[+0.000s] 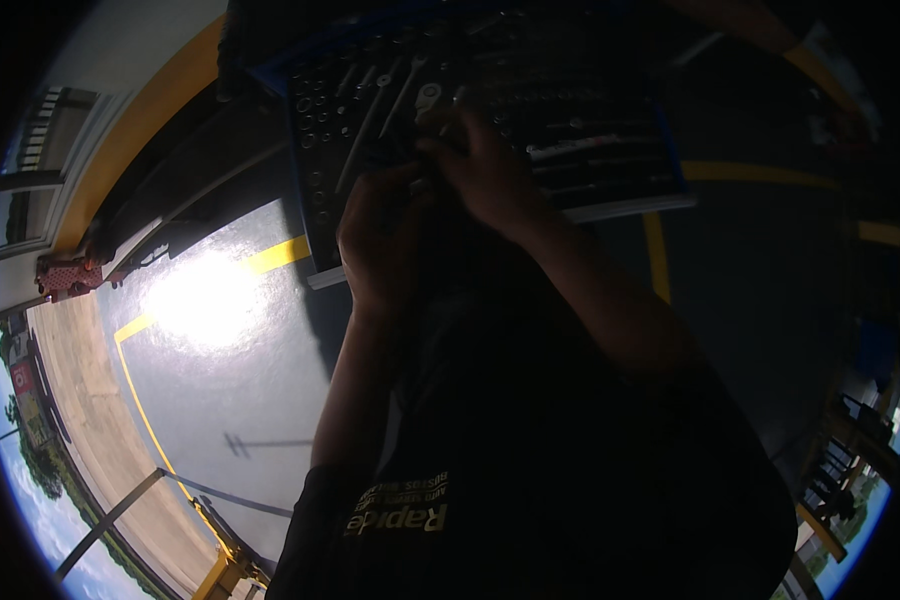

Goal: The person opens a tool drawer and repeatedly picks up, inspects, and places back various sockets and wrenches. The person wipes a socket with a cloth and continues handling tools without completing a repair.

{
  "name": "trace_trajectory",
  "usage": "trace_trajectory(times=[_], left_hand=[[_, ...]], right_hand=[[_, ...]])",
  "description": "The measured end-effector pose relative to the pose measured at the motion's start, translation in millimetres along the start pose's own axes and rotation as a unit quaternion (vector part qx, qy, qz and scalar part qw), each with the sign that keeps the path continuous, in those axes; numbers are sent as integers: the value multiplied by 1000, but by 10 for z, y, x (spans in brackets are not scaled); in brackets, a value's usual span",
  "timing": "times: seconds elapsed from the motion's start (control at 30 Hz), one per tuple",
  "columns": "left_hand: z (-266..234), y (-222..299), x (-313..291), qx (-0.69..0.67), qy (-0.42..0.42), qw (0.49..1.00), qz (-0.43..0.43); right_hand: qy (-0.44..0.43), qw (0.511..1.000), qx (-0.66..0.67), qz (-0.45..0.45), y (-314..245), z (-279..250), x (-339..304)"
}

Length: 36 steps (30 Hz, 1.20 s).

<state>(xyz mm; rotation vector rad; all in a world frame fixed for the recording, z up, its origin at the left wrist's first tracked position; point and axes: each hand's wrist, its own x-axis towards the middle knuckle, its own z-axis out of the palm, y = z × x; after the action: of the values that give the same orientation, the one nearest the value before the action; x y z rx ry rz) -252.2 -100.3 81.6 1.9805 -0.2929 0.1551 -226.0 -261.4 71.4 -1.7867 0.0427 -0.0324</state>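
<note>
An open tool drawer (625,208) with blue sides lies in deep shadow in front of me. My left hand (378,235) is over its near left part, fingers curled inward; a small light bit shows by the fingertips, too dark to name. Just right of it, my right hand (488,180) reaches in with thumb and forefinger bent toward each other, and whatever they grip is lost in shadow. Beyond the fingertips lies a ratchet (428,97) with a round head. Rows of sockets (308,112) fill the left side, with long bars (365,130) beside them.
Wrenches and other long tools (580,148) lie on the drawer's right side. Another person's arm (745,22) shows at the far right. Yellow lines (275,257) mark the grey floor (230,400), which carries a bright sun patch at left. A yellow post (220,577) stands at lower left.
</note>
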Motion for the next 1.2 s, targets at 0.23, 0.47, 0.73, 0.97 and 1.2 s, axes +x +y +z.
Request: trace_trajectory(times=[0.23, 0.47, 0.73, 0.97, 1.2], left_hand=[[-22, 104, 95, -260, 17, 954, -147], [-167, 77, 115, -228, -29, 959, -167], [-94, 30, 142, 12, 10, 990, 141], [-127, 78, -41, -188, -137, 965, -117], [76, -105, -221, -333, -199, 890, -240]], right_hand=[[-54, 961, 258, 80, 208, -141, -85], [-8, 866, 441, 234, -54, -364, -269], [-16, 982, -25, -189, -434, -407, -397], [-134, 972, -115, -158, -317, -517, -411], [-213, 961, -135, -114, -92, -740, -374]])
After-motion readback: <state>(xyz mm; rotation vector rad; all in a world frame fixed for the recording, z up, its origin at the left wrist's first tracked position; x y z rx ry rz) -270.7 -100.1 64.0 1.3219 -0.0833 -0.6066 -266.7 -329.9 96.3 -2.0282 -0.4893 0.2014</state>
